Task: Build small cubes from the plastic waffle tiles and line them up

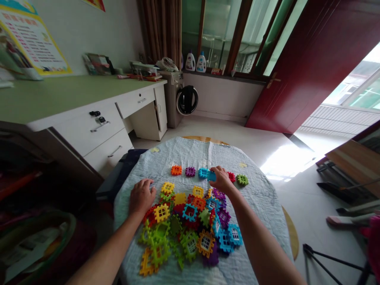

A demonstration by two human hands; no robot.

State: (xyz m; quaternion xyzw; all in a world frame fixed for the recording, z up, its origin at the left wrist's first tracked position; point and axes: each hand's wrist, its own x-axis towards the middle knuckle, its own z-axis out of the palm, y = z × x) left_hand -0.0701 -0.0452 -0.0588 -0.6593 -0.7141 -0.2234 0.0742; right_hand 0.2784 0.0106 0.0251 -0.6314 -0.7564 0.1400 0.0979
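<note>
On the cloth-covered round table, my right hand (220, 179) is closed on a blue window-shaped building block (211, 176). That block meets or nearly meets another blue block (203, 173) in a spaced row. The row also has an orange block (176, 170), a purple block (190, 171), a red block (231, 176) partly behind my right hand, and a green block (242, 180). My left hand (143, 196) rests with curled fingers left of a heap of mixed blocks (190, 213). A small bluish bit shows at its fingertips, too little to name.
The pale blue cloth (255, 221) covers the table. Left stands a desk (74, 95) with drawers, and behind it a washing machine (173, 97) with its door open. A red door (285, 75) is at the right, above a black tripod leg (323, 259) on the floor.
</note>
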